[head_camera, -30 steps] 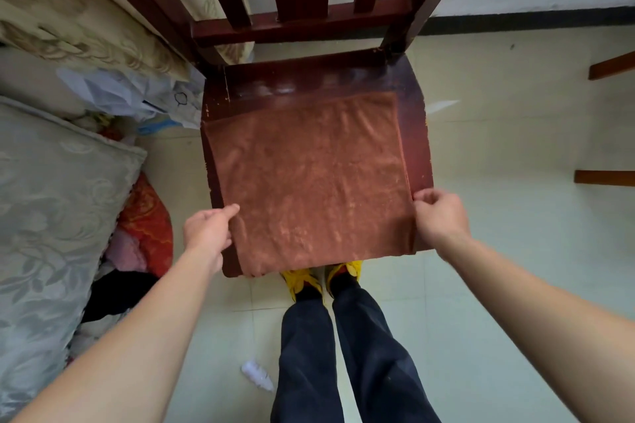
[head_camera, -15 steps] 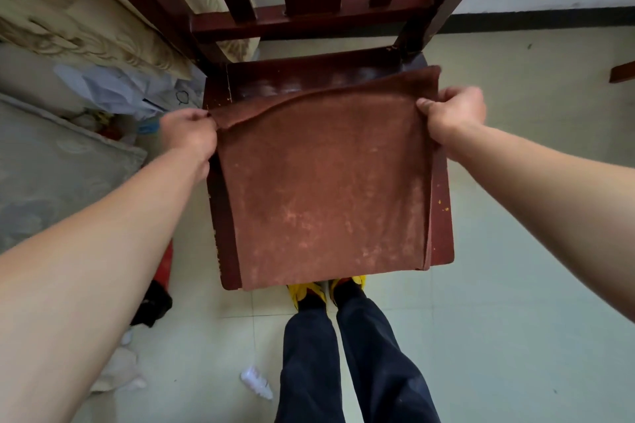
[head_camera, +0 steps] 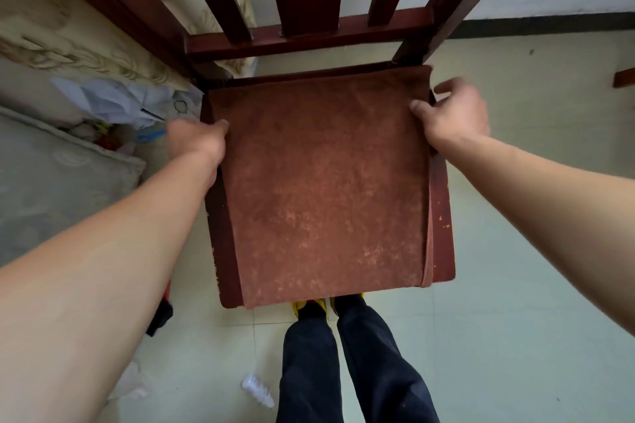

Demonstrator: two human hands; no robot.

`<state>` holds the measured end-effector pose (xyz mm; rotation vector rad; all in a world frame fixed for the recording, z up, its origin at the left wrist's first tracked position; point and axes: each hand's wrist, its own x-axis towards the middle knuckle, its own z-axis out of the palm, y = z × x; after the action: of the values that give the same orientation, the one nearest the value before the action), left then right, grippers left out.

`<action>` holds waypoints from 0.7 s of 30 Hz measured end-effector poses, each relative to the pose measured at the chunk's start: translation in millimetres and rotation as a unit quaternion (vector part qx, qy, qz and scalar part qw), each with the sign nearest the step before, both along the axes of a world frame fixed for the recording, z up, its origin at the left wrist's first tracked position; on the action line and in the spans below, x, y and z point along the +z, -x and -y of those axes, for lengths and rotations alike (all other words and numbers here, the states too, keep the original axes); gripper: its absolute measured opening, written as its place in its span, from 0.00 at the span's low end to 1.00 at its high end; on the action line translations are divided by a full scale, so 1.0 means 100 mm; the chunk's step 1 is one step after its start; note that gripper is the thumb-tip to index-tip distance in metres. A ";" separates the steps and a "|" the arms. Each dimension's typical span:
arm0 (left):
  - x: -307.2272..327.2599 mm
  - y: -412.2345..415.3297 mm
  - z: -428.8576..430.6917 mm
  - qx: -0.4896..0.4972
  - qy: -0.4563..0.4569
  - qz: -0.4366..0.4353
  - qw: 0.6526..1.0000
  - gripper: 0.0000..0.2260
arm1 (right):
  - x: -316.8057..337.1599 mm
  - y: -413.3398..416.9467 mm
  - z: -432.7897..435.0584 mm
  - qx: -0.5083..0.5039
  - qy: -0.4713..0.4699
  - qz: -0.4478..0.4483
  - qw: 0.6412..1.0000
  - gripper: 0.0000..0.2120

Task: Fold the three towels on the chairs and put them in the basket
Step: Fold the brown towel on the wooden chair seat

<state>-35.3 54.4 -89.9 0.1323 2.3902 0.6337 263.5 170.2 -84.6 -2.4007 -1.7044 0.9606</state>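
Head view looks down on the dark red chair [head_camera: 441, 216], its seat nearly covered by the brown towel [head_camera: 323, 189] lying doubled (a second layer shows along its right side). My left hand [head_camera: 199, 142] pinches the towel's left edge near the back. My right hand [head_camera: 455, 115] grips the right edge, thumb on top. Yellow shoes [head_camera: 311, 306] peek out below the seat.

The person's left hand [head_camera: 197, 144] and right hand [head_camera: 455, 115] are bare, the forearms [head_camera: 120, 233] uncovered along their visible length; loose dark navy trousers [head_camera: 309, 374] fall in soft folds onto shoes [head_camera: 299, 306] showing yellow and black at the hems.
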 end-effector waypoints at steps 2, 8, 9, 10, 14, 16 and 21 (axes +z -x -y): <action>0.06 -0.08 0.17 0.003 0.015 -0.012 1.000 0.13 | 0.07 -0.10 0.14 -0.031 0.005 -0.017 0.999 0.21; 0.20 -0.42 1.11 0.000 0.114 0.002 0.994 0.10 | 0.17 -0.49 1.01 -0.098 0.053 -0.024 0.993 0.09; 0.15 -0.45 1.31 0.031 0.122 0.015 0.992 0.11 | 0.16 -0.57 1.17 -0.118 0.061 -0.015 0.991 0.08; 0.08 -0.47 1.51 0.060 0.133 0.021 0.989 0.11 | 0.18 -0.65 1.33 -0.143 0.071 -0.006 0.987 0.07; 0.05 -0.67 1.99 0.168 0.170 0.063 0.969 0.07 | 0.10 -0.90 1.94 -0.264 0.148 0.006 0.953 0.05; 0.06 -0.80 2.11 0.219 0.159 0.104 0.957 0.03 | 0.02 -0.93 2.15 -0.315 0.198 -0.038 0.927 0.05; -0.16 -0.86 2.33 0.276 0.121 0.256 0.919 0.10 | -0.15 -0.90 2.31 -0.385 0.269 -0.152 0.870 0.10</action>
<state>50.6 -178.2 -105.5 -0.7506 1.9517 0.5255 353.9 -60.9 -99.2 -2.6293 -0.2918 1.6414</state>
